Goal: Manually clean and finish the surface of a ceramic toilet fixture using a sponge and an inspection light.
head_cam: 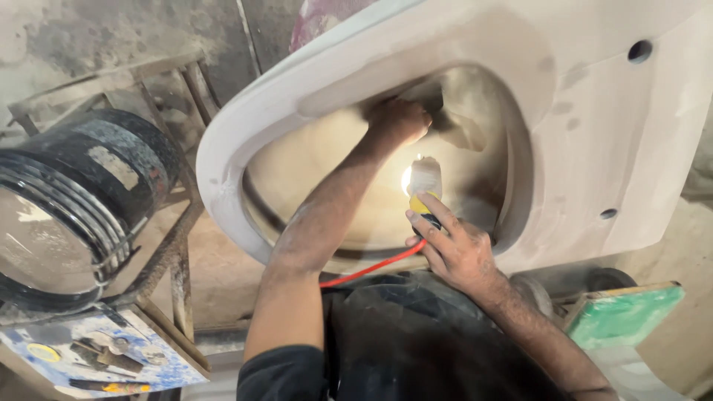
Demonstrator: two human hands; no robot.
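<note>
A pale unglazed ceramic toilet bowl (245, 126) fills the upper middle, its opening facing me. My left hand (397, 119) reaches deep inside the bowl with its fingers curled against the inner wall near a dark opening. Whether it holds anything is hidden. My right hand (453, 249) is at the bowl's lower rim, gripping a lit hand lamp (425, 178) with a yellow holder. The lamp shines into the bowl. A red cord (371, 269) runs down-left from the lamp under the rim.
A black-banded bucket (82, 193) sits on a rusty metal stand (174, 245) at the left. Below the bucket lies a blue printed box (96, 356). A green-faced board (624, 315) is at the lower right. Dusty wall behind.
</note>
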